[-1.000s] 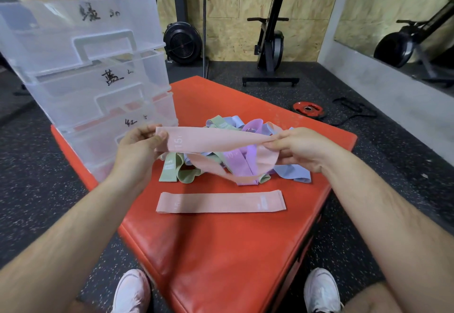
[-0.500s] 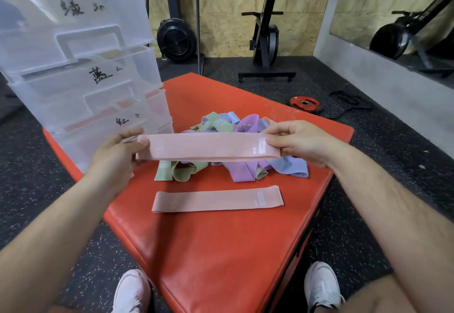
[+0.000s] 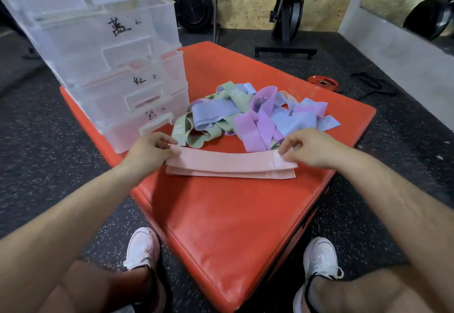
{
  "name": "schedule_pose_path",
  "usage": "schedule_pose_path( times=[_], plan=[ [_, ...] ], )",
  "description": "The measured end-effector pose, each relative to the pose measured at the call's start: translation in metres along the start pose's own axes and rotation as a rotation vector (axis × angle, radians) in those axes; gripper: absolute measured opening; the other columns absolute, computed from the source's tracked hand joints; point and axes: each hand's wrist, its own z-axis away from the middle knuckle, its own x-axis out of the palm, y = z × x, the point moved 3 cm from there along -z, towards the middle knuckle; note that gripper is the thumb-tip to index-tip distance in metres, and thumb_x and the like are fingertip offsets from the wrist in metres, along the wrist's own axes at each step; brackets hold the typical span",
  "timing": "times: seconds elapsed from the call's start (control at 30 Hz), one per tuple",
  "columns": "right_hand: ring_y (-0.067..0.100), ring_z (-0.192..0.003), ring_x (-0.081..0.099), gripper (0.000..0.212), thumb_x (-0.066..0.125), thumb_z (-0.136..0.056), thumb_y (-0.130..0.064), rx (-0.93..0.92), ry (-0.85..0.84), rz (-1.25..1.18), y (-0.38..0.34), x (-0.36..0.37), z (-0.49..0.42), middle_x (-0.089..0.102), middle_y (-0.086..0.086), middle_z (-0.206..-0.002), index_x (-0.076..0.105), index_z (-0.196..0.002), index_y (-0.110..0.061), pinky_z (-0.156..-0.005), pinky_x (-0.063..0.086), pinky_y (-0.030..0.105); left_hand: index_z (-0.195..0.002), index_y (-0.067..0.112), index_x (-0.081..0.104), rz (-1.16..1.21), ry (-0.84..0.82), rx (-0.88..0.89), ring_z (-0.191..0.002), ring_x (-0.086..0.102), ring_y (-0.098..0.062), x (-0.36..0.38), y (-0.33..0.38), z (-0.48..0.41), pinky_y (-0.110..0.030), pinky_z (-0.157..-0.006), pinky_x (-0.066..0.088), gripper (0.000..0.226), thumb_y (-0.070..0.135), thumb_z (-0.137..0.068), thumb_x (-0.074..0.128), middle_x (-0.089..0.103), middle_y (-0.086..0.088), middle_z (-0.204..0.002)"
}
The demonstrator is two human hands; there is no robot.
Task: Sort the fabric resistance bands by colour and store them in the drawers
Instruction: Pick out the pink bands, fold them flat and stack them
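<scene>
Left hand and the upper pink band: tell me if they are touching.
Touching. The head view shows the left hand pinching the upper pink band at its left end, fingertips pressed onto the fabric.

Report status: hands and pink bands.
Left hand, right hand pinch top pink band by its ends. Sits over lower pink band. Mixed pile behind, clear.

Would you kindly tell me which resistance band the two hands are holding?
The upper pink band, pinched at its ends by the left hand and right hand, lying over a second pink band; the rest sit untouched in the tangled pile.
</scene>
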Motion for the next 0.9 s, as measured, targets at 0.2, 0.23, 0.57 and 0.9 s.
schedule_pose_path(
  times=[0.2,0.23,0.57,0.9],
  plan=[
    [-0.005,-0.063,0.047,0.013,0.068,-0.088,-0.01,-0.018,-0.009,0.13,-0.002,0.015,0.004,0.052,-0.018,-0.069,0.076,-0.095,-0.017,-0.053,0.036,0.002,-0.088,0.02,0.07,-0.218,-0.018,0.08,-0.063,0.051,-0.014,0.013,-0.007,0.001,-0.026,-0.059,0.04,0.012,0.014,-0.081,0.078,0.056,0.004,-0.07],
    [-0.005,-0.064,0.047,0.015,0.066,-0.089,-0.01,-0.017,-0.013,0.149,-0.002,0.016,0.004,0.052,-0.018,-0.07,0.076,-0.097,-0.017,-0.052,0.036,0.003,-0.087,0.021,0.069,-0.246,-0.023,0.092,-0.063,0.052,-0.014,0.014,-0.008,0.001,-0.027,-0.058,0.041,0.012,0.015,-0.081,0.077,0.057,0.004,-0.071],
    [0.013,-0.112,0.047,0.021,0.07,-0.079,-0.042,-0.122,-0.084,0.387,-0.005,0.036,-0.001,0.05,-0.011,-0.115,0.068,-0.099,-0.035,-0.094,0.047,0.041,-0.113,0.026,0.07,-0.654,0.019,0.458,-0.111,0.048,-0.025,0.032,0.0,0.017,-0.036,-0.089,0.037,0.028,0.018,-0.086,0.065,0.055,0.003,-0.119],
    [0.015,-0.111,0.055,0.037,0.069,-0.084,-0.048,-0.224,-0.149,0.398,-0.011,0.049,-0.001,0.055,-0.011,-0.119,0.057,-0.118,-0.042,-0.092,0.04,0.035,-0.122,0.043,0.064,-0.578,-0.312,0.602,-0.124,0.049,-0.01,0.066,0.006,0.022,-0.046,-0.096,0.041,0.035,0.049,-0.087,0.064,0.056,0.019,-0.128]
  ],
)
